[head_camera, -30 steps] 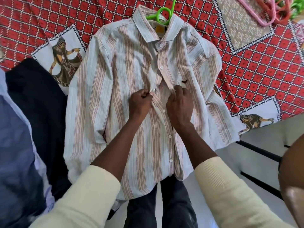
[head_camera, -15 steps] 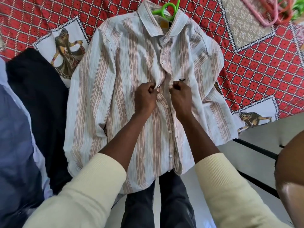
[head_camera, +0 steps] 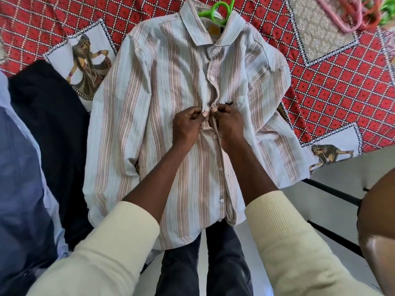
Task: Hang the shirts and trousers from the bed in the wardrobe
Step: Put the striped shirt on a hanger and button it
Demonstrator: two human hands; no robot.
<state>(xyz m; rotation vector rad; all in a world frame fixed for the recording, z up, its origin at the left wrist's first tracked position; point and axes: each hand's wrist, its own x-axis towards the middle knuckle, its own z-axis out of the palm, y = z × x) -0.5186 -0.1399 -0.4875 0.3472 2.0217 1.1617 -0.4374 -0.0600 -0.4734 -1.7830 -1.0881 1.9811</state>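
A white shirt with brown-red stripes [head_camera: 149, 116] lies face up on the bed, its hem hanging over the near edge. A green hanger [head_camera: 221, 9] sits inside its collar, hook pointing away. My left hand [head_camera: 188, 124] and my right hand [head_camera: 229, 122] meet at the button placket at mid-chest. Each hand pinches one edge of the placket, fingertips almost touching around a button. Buttons below my hands look fastened.
A black garment [head_camera: 49, 124] and a blue-grey garment [head_camera: 19, 178] lie on the bed at the left. Pink and red hangers [head_camera: 352, 16] are piled at the far right on the red patterned bedspread [head_camera: 333, 86]. White floor lies at the right, below the bed.
Both hands have moved up the placket from a lower button to a higher one and drawn closer together. The shirt stays in place on the bed.
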